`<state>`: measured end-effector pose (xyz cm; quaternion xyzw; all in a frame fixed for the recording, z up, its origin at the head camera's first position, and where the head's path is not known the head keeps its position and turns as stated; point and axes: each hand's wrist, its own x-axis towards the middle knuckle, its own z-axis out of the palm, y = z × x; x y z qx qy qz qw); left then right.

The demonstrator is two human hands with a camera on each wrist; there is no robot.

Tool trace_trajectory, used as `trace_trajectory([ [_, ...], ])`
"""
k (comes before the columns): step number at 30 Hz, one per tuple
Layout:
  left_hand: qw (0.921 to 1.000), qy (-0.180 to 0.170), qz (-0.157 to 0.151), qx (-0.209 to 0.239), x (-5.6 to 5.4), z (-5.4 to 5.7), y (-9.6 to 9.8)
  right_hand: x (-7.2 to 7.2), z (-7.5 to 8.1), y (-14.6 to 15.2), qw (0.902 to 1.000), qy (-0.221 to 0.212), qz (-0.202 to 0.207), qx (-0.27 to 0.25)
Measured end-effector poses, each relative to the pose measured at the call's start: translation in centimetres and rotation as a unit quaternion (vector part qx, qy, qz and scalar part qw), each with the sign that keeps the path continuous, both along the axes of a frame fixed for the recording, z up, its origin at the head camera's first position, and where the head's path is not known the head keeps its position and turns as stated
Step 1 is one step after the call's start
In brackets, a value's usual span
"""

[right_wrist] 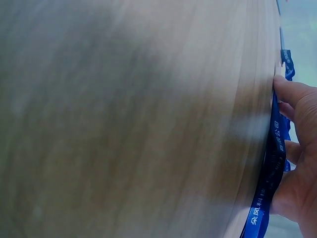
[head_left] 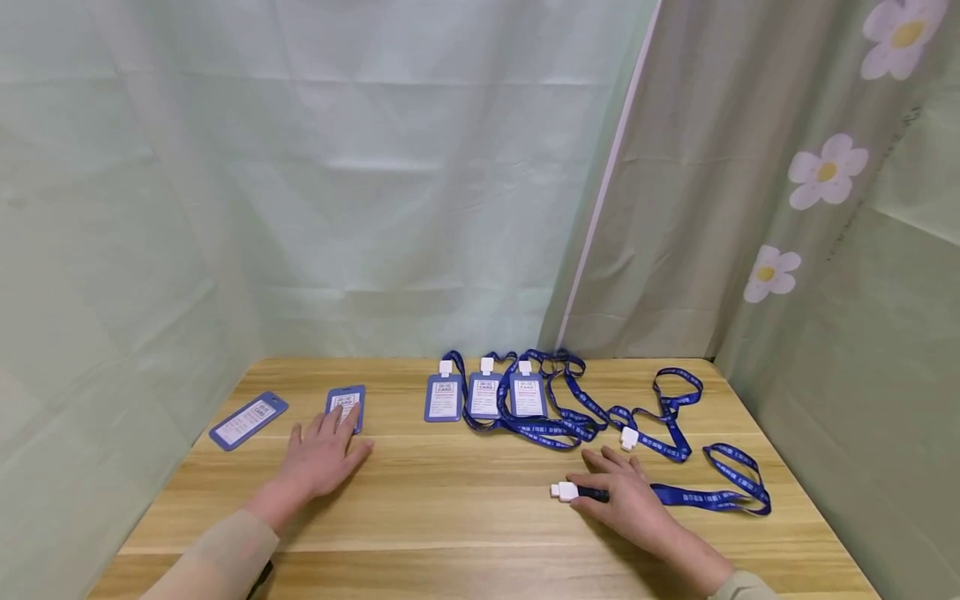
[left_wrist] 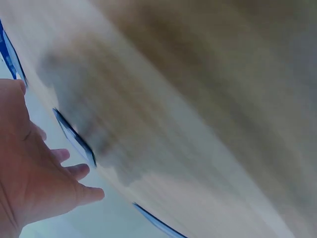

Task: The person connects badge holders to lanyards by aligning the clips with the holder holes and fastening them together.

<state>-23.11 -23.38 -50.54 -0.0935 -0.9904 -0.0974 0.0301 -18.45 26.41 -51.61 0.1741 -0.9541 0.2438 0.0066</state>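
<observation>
Left hand (head_left: 322, 457): fingers loosely extended over card (head_left: 347, 395), gripping nothing; contact unclear. Card flat on table (head_left: 450, 533). Right hand (head_left: 630, 502): thumb and forefinger nearly together, pinching lanyard (head_left: 701, 498) at white clip (head_left: 567, 492), just above table.

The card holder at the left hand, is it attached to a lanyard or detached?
Detached. The card holder shows no clip or strap at its top edge.

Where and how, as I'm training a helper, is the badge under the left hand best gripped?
I'd pinch the badge by its long edges, coming from above with the left hand, which is partly over it: it lies flat, longer than wide, with bare table on both sides.
</observation>
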Motion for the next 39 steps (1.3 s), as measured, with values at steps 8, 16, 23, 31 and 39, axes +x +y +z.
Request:
trace_trajectory([
  [8, 0.9977, -0.067, 0.010, 0.001, -1.3, 1.1, 0.3, -0.2, -0.1, 0.0, 1.0000, 0.002, -0.001, 0.005],
  [16, 0.9970, -0.045, -0.058, -0.022, 0.0, 0.6, 0.3, 0.1, 0.0, 0.0, 1.0000, 0.004, -0.005, 0.000],
  [23, 0.9920, 0.015, -0.123, -0.023, 1.5, 0.1, 0.6, 0.0, 0.0, -0.1, 1.0000, 0.002, -0.001, -0.001],
  [31, 0.9859, 0.013, -0.166, 0.009, 2.5, 0.4, 1.5, 0.0, -0.1, 0.1, 1.0000, 0.003, 0.000, -0.003],
  [39, 0.9918, 0.020, -0.101, 0.076, 2.4, -0.2, 1.1, 0.0, -0.2, 0.1, 1.0000, 0.001, 0.001, -0.006],
])
